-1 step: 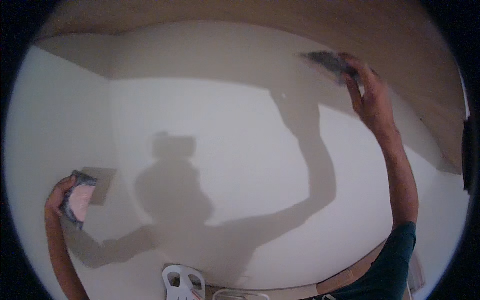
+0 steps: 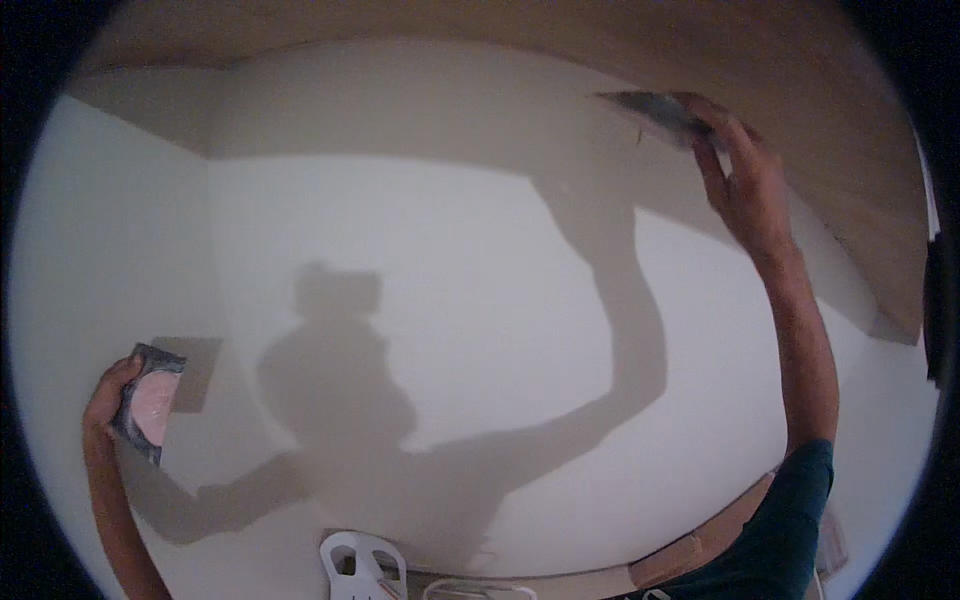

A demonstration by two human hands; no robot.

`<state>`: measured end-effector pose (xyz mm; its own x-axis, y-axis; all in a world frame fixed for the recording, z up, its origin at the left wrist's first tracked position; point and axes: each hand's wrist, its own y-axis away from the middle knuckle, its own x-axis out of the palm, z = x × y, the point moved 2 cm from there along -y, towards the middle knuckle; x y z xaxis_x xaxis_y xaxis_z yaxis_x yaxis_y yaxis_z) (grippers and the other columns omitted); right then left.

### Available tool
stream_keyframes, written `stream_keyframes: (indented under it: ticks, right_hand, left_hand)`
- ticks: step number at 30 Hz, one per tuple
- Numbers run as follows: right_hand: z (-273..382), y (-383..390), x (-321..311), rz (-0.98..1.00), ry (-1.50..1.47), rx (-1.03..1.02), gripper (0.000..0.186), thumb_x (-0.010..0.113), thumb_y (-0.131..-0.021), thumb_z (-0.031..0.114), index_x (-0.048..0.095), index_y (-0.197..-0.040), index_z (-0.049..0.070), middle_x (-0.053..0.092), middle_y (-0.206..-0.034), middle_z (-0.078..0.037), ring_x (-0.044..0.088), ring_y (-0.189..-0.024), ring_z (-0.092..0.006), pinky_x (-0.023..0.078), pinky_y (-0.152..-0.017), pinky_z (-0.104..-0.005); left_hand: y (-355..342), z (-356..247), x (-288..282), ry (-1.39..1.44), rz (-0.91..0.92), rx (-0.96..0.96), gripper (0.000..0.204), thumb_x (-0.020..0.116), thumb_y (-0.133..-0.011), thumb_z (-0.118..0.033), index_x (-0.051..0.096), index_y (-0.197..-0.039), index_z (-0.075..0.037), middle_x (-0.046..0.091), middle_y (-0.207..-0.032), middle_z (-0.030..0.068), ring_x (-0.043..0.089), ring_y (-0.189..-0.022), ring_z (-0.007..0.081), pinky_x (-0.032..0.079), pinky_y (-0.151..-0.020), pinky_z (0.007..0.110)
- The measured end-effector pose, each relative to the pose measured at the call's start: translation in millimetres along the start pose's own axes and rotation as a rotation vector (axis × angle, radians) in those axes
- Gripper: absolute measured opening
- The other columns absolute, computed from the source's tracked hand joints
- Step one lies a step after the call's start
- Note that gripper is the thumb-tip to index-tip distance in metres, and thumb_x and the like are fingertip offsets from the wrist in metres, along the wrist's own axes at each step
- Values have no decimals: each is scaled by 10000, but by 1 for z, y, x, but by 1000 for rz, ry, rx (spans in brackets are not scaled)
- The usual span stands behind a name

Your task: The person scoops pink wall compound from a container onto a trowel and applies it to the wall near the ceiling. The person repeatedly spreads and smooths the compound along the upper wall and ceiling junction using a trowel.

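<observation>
At the left, my left hand (image 2: 110, 395) grips a dark rectangular plate (image 2: 138, 362) with a smooth pink patch (image 2: 155, 405) on its face. It is held near the white wall (image 2: 470, 250), beside its own shadow. At the upper right, my right hand (image 2: 745, 185) holds a flat dark blade-like tool (image 2: 650, 112) at the shaded top of the wall, just under the lower edge of a brown panel (image 2: 480, 20). The tool is slightly blurred, and whether it touches the surface is unclear.
A white plastic piece with cut-out openings (image 2: 362, 560), perhaps a chair back, stands at the bottom centre beside a pale looped rail (image 2: 478, 588). A brown strip (image 2: 700, 525) runs along the lower right. A dark object (image 2: 936, 310) is at the far right edge.
My right hand and its tool have shifted slightly upward toward the brown panel. My left hand with the plate sits a little further left.
</observation>
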<state>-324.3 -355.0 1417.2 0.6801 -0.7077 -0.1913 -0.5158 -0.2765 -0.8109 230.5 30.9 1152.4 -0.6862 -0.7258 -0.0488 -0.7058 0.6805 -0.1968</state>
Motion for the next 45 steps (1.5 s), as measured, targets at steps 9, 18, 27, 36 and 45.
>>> stream_keyframes:
  ticks: [9,18,27,36,45]
  right_hand:
    - [21,-98,27,-81,196,-329,385,660,-951,145,606,-1320,240,716,-1141,-134,728,-974,-270,599,-803,-395]
    - [56,-157,102,-69,504,-279,319,656,-960,240,623,-1276,263,749,-918,-77,742,-763,-242,617,-640,-379]
    - [54,-155,119,-170,522,-346,309,641,-963,316,623,-1271,293,748,-926,-85,737,-734,-271,617,-620,-392]
    - [54,-158,121,-140,460,-295,303,633,-967,273,622,-1270,284,741,-929,-112,727,-733,-302,604,-626,-414]
    - [54,-149,114,-217,408,-402,269,661,-950,264,649,-1219,250,739,-876,-104,719,-716,-305,589,-616,-415]
  left_hand:
    - [0,30,8,-113,-235,-63,433,686,-929,-442,667,-1080,-36,697,-973,69,664,-840,180,542,-779,315]
    - [-13,35,-2,-121,-46,18,467,652,-943,-474,663,-1034,-17,704,-878,63,674,-732,153,564,-706,297]
    - [-15,34,0,-114,-37,44,470,643,-951,-465,660,-1028,-1,706,-871,76,679,-725,148,572,-696,293]
    - [-14,31,2,-113,-16,41,471,634,-958,-463,657,-1049,-1,705,-891,73,677,-740,141,574,-709,300]
    - [-19,40,4,-119,-124,56,455,640,-956,-459,662,-1046,-14,701,-884,63,675,-745,153,571,-740,300]
